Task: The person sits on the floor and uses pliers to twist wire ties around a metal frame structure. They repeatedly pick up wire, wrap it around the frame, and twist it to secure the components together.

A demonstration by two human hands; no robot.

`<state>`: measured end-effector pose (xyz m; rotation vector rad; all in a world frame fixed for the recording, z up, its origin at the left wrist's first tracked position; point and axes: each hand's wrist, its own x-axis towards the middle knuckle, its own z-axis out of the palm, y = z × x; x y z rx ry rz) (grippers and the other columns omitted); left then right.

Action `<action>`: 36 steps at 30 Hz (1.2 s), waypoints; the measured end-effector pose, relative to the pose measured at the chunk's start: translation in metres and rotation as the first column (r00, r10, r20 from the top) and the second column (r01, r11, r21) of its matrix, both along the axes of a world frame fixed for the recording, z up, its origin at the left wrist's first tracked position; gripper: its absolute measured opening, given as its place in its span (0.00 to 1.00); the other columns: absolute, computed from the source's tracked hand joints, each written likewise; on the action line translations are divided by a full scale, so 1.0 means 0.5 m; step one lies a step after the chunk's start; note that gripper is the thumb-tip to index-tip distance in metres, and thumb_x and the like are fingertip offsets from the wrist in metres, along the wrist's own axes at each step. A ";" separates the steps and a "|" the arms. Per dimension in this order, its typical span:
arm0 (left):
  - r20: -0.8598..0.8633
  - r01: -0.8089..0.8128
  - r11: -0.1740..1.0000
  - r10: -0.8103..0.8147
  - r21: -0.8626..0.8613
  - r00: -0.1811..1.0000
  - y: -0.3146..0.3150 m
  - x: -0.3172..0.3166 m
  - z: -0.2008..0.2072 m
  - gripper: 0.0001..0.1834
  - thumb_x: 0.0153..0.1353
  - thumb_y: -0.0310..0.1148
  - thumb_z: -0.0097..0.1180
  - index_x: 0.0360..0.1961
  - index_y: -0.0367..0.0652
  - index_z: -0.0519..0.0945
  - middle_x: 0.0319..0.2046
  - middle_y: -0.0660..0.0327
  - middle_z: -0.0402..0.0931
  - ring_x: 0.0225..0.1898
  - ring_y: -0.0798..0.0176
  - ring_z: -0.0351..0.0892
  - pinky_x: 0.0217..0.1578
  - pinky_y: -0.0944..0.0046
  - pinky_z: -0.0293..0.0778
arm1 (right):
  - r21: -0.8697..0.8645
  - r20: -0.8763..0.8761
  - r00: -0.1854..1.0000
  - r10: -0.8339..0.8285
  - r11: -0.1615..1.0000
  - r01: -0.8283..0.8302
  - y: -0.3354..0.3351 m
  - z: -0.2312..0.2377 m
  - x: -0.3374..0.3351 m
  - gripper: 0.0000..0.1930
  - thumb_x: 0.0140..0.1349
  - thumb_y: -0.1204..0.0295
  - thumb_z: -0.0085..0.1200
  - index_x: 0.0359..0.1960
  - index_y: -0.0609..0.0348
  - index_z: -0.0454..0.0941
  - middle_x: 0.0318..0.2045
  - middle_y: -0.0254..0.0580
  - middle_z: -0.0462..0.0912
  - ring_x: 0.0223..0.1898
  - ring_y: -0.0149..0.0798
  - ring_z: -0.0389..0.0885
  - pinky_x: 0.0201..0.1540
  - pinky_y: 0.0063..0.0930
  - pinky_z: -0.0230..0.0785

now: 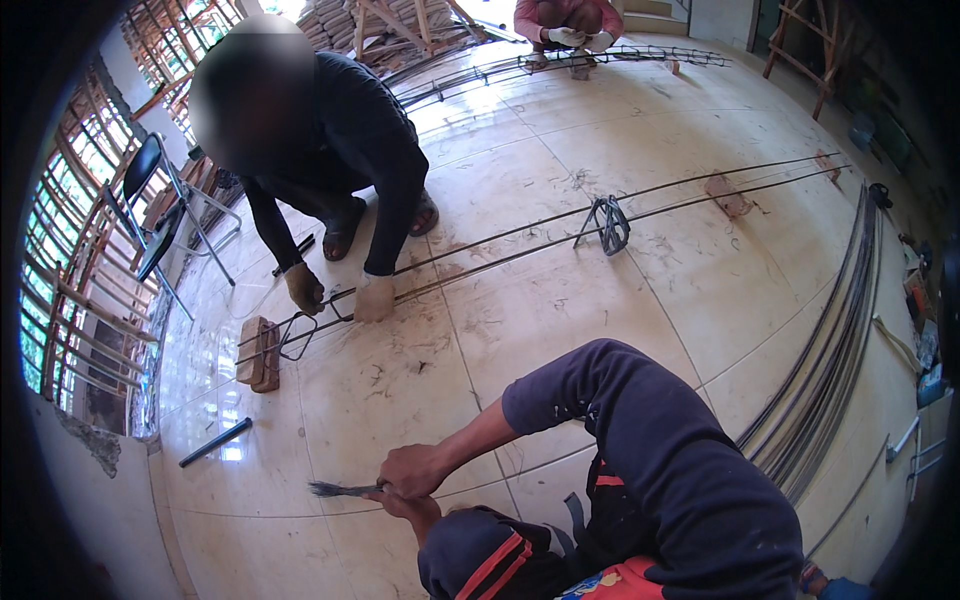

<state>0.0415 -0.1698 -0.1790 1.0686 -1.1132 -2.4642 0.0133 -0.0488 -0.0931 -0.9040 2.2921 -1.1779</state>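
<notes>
My right hand [412, 469] is closed at the near end of a bundle of thin dark tie wire [343, 489]. My left hand [408, 506] sits just below it, its fingers also closed around that end, and the two hands touch. The loose wire tips fan out to the left, above the tiled floor. Part of my left forearm is hidden behind my knee. Beyond my hands, two long steel bars [480, 262] run across the floor, with a bent wire stirrup [297, 336] near their left end.
A crouching co-worker in dark clothes grips the bars with gloved hands [375, 298]. Bricks [258, 355] prop the bars' left end. A dark tube [215, 442] lies nearby. Stacked stirrups [606, 225] stand mid-bar; loose rods [825, 345] lie right. Another gloved person works at a cage [640, 55].
</notes>
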 end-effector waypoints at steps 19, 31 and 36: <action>-0.064 -0.086 0.991 0.080 -0.103 0.995 -0.041 -0.051 0.024 0.33 0.66 0.64 0.25 0.42 0.42 0.66 0.21 0.66 0.63 0.20 0.67 0.63 0.23 0.66 0.67 | -0.122 -0.032 0.991 -0.132 0.984 0.127 0.026 0.122 0.033 0.20 0.56 0.58 0.46 0.20 0.65 0.77 0.20 0.62 0.75 0.24 0.61 0.75 0.29 0.49 0.66; -0.076 -0.074 0.991 0.066 -0.114 0.995 -0.015 -0.069 0.021 0.33 0.66 0.64 0.25 0.42 0.42 0.66 0.20 0.66 0.63 0.19 0.67 0.62 0.22 0.66 0.66 | -0.229 -0.062 0.978 -0.199 0.957 0.180 0.124 0.184 0.047 0.14 0.52 0.67 0.50 0.21 0.71 0.76 0.18 0.63 0.72 0.21 0.59 0.73 0.27 0.46 0.63; -0.090 -0.076 0.990 0.065 -0.122 0.994 -0.009 -0.078 0.036 0.33 0.66 0.64 0.25 0.42 0.42 0.66 0.20 0.66 0.63 0.18 0.67 0.62 0.21 0.66 0.66 | -0.233 0.032 0.972 -0.234 0.944 0.235 0.175 0.229 0.079 0.13 0.52 0.70 0.50 0.21 0.72 0.74 0.17 0.63 0.71 0.20 0.57 0.70 0.28 0.46 0.61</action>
